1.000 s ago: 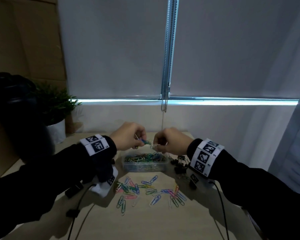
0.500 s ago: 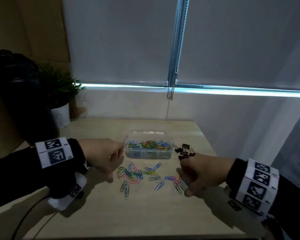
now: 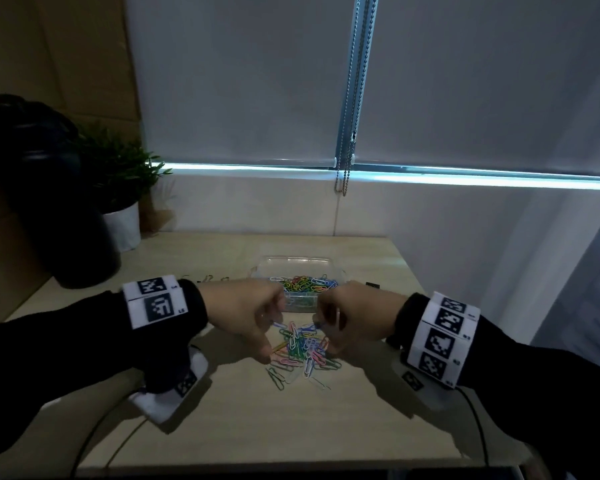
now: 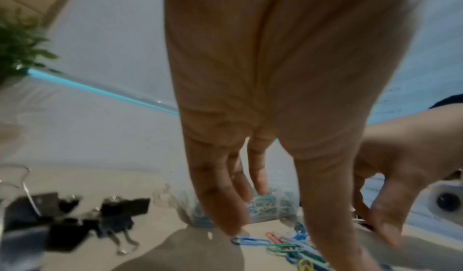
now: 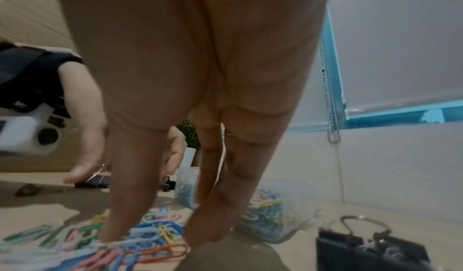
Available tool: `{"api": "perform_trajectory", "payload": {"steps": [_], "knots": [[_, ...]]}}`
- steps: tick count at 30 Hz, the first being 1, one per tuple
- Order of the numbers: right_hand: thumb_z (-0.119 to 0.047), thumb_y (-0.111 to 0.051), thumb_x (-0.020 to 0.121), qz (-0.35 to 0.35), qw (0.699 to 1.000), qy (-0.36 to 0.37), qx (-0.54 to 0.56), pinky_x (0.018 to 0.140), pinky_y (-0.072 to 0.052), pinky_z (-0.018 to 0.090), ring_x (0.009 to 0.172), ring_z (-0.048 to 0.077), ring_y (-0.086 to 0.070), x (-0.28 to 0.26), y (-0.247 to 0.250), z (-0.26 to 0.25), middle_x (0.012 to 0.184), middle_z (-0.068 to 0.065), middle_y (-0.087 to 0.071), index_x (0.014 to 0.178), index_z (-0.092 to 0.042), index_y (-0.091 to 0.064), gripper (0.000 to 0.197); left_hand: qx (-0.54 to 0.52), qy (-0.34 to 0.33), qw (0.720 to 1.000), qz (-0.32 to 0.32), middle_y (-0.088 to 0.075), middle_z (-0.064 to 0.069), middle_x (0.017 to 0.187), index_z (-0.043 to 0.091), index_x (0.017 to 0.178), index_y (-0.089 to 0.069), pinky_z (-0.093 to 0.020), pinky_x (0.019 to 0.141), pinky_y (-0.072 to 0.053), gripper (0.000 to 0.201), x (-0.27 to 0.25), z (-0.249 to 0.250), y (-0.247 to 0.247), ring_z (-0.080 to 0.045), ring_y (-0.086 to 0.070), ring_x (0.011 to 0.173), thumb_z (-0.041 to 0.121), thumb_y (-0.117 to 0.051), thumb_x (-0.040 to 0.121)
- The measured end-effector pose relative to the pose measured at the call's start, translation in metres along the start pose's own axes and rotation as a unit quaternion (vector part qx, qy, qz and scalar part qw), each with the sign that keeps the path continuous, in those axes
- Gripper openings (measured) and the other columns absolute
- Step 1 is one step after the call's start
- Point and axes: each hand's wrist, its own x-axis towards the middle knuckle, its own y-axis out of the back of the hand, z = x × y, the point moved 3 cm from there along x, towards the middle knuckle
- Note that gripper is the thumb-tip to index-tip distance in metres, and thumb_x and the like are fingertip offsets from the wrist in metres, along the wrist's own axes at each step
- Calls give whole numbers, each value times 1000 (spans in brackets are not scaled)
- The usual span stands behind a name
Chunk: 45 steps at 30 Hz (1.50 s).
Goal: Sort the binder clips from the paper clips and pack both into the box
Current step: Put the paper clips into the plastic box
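Note:
A heap of coloured paper clips (image 3: pixel 300 351) lies on the wooden table in front of a clear plastic box (image 3: pixel 295 259) that holds more paper clips. My left hand (image 3: pixel 271 341) and right hand (image 3: pixel 329 337) flank the heap, fingertips down on the table and touching the clips from both sides. In the wrist views the fingers of both hands (image 4: pixel 225 206) (image 5: pixel 213 216) point down fairly straight, with loose paper clips (image 4: pixel 288 243) (image 5: pixel 150 241) at their tips. Black binder clips (image 4: pixel 75 221) (image 5: pixel 368 249) lie beside the box; one binder clip (image 3: pixel 372 285) shows behind my right hand.
A potted plant (image 3: pixel 123 226) and a tall dark container (image 3: pixel 49 202) stand at the table's back left. A blind chain (image 3: pixel 347 133) hangs over the wall behind the box. The table's right edge (image 3: pixel 416 289) runs close to my right wrist. Cables trail at the near edge.
One second ago both hands held clips above the box. They dropped to the table apart, then came together and pushed the scattered paper clips into a tighter heap.

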Motion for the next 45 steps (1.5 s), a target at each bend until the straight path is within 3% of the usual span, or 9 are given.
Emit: {"api": "perform_trajectory", "payload": {"steps": [4,7,13,18,22,29,36,41,45], "knots": [[-57,-79,61,-36,998,-3,-52,95,-49,35,106,22,-53,-2,-14,1,121,2,-53,125,-15,-48,83,116,6,993,4,-32,7,123,22,130,-31,-25,89,-44,98,-14,-6,-11,-13,-44,110,60,-82,55],[-63,-77,58,-57,996,-4,-75,97,-48,40,107,24,-50,6,-26,-8,120,5,-49,123,-13,-51,86,151,33,988,-24,-25,-5,142,17,149,-11,-35,110,-37,125,-10,-3,-29,-23,-32,131,66,-78,55],[-32,-77,75,10,1000,9,-20,71,-42,26,84,23,-59,15,-26,-22,97,7,-66,105,-8,-64,40,131,0,991,26,-47,-2,107,19,122,-53,-31,79,-45,71,6,22,-32,-19,-47,95,56,-75,67],[-18,-72,78,50,998,10,-20,75,-49,28,87,22,-63,18,-22,-13,99,6,-69,112,-12,-65,35,91,-26,991,90,-61,3,89,16,98,-62,-26,67,-37,33,16,24,-23,-15,-54,79,36,-77,75],[-12,-68,80,45,999,3,4,61,-42,23,71,16,-52,15,-17,-6,77,0,-58,85,-11,-63,7,110,-37,987,107,-62,-2,86,15,83,-59,-28,66,-40,10,19,22,-23,-18,-55,76,20,-67,84],[-14,-74,76,30,984,-40,172,57,-50,19,47,-2,-55,17,4,13,60,-8,-61,72,-22,-66,12,83,-47,990,101,-51,7,69,14,82,-63,-17,54,-32,11,20,16,-22,-11,-48,62,22,-69,84],[-5,-68,83,177,939,-1,293,75,-60,34,65,17,-66,25,59,30,81,8,-68,81,-10,-67,5,-64,-37,989,130,-65,8,67,18,75,-64,-6,55,-42,11,23,11,24,4,-57,53,16,-74,80],[-22,-69,85,159,976,-8,148,81,-53,27,87,11,-67,26,51,30,105,-2,-70,110,-16,-68,26,-121,-32,960,249,-71,-5,86,10,90,-68,-24,64,-55,11,29,12,69,-15,-68,69,15,-74,81],[-27,-68,85,164,986,-10,10,76,-46,23,87,11,-60,7,40,29,116,0,-64,119,-21,-62,35,-20,18,979,202,-62,8,117,26,122,-60,-30,84,-50,51,26,0,56,-13,-61,98,40,-75,76]]}}
